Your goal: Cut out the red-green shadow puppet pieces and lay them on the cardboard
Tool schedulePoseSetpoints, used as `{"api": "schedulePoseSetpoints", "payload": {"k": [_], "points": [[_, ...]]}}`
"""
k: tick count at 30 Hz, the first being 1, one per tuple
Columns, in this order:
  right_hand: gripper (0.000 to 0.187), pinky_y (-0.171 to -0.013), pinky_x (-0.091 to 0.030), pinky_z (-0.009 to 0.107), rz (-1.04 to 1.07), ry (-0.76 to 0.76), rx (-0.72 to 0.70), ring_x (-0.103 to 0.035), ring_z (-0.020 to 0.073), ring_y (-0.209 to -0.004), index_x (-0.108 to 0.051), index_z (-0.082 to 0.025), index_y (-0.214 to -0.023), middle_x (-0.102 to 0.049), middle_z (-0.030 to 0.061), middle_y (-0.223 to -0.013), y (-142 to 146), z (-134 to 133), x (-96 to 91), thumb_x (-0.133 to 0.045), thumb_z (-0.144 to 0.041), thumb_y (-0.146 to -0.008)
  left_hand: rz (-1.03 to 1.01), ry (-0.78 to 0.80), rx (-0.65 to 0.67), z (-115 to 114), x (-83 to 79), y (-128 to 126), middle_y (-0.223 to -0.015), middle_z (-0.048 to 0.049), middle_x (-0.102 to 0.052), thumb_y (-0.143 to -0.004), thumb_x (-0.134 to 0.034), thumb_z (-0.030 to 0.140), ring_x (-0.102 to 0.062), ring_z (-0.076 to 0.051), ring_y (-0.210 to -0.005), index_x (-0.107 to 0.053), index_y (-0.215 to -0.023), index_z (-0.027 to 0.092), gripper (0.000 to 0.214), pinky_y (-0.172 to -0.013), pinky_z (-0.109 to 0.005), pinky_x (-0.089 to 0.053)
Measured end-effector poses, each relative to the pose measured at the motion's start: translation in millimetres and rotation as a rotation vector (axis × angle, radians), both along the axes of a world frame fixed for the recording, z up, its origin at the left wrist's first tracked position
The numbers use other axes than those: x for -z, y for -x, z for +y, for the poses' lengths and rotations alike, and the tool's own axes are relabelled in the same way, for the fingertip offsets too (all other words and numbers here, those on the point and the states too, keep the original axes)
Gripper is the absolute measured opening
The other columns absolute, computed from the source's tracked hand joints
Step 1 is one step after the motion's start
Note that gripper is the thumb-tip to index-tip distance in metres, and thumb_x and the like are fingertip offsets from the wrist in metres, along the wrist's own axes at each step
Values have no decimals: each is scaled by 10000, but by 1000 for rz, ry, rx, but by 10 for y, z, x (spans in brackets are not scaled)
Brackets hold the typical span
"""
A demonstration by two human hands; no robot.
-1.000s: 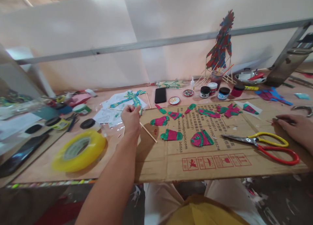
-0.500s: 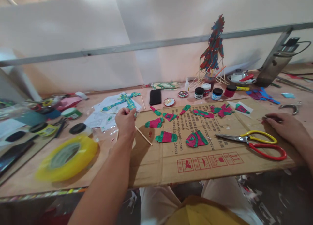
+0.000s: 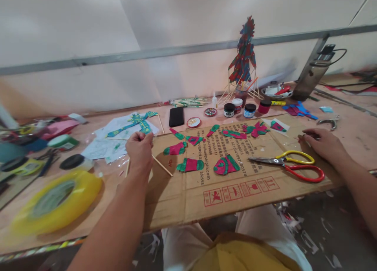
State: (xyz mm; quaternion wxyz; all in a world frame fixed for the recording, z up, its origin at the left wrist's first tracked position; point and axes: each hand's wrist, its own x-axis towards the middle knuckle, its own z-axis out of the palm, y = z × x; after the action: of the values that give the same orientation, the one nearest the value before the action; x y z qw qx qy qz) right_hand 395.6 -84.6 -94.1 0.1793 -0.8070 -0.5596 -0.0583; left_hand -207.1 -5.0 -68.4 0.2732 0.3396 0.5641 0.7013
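Observation:
My left hand (image 3: pixel 138 149) is closed in a pinch at the left edge of the cardboard sheet (image 3: pixel 235 192), just below a teal and green paper figure (image 3: pixel 134 121) lying on white papers. What the fingers pinch is hidden. A thin wooden stick (image 3: pixel 163 167) runs out from under that hand onto the cardboard. My right hand (image 3: pixel 324 145) lies flat on the cardboard's right end, fingers stretched, tips on a small dark scrap. Several pink and green cut-outs (image 3: pixel 225 165) lie between the hands. Red and yellow scissors (image 3: pixel 290 165) lie beside my right hand.
A yellow tape roll (image 3: pixel 55 202) lies at the near left. A black phone (image 3: pixel 176 116), small paint jars (image 3: pixel 239 108) and a standing coloured puppet on sticks (image 3: pixel 244 51) line the back. Clutter fills the far left; blue scraps (image 3: pixel 299 109) and metal pliers (image 3: pixel 328 122) lie at the right.
The view has swung to the right, so everything sits further left in the picture. Both hands keep their places on the cardboard; my left hand stays pinched.

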Motion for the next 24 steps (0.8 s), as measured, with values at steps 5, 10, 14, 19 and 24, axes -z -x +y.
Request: {"api": "schedulePoseSetpoints", "payload": {"k": [5,10,14,19,24], "points": [[341,-947,-602,448,163,-29,-188,-745,315,-1125,-793,-166,-1218,-761,235,-1335,225,-20,-197,-576,-281,-981,36,30,1,2,20,-5,-519,104,-365,-661,-723,98,-328,-82,-478,-391,-639,239,361,-474,-216,-248],[391,-1221,-481,570,8,22,-725,-660,344,-1383,-804,-215,-1294,-753,184,-1417,735,215,-279,-529,-333,-1043,39,53,-7,6,-14,-20,-502,102,-362,-640,-733,99,-335,-82,-478,-395,-623,237,366,-478,-223,-263],[376,-1198,-501,572,-94,83,-798,-635,359,-1424,-802,-231,-1319,-718,157,-1492,1085,491,-202,-617,-317,-1003,33,55,-11,21,-26,-14,-484,109,-389,-582,-730,117,-359,-79,-469,-414,-611,239,340,-463,-219,-268],[315,-997,-554,467,-233,170,-769,-732,324,-1207,-833,-216,-1199,-804,162,-1288,1228,625,-158,-571,-289,-1041,45,63,-14,39,-18,-3,-468,119,-383,-560,-724,132,-357,-75,-456,-406,-602,241,338,-457,-215,-266],[285,-891,-559,389,-244,-41,-728,-774,283,-1001,-840,-212,-1035,-855,127,-1070,1112,650,-292,-558,-247,-1018,62,89,-11,51,-31,-4,-462,119,-390,-566,-720,141,-367,-81,-459,-403,-600,240,335,-470,-217,-277]]}}
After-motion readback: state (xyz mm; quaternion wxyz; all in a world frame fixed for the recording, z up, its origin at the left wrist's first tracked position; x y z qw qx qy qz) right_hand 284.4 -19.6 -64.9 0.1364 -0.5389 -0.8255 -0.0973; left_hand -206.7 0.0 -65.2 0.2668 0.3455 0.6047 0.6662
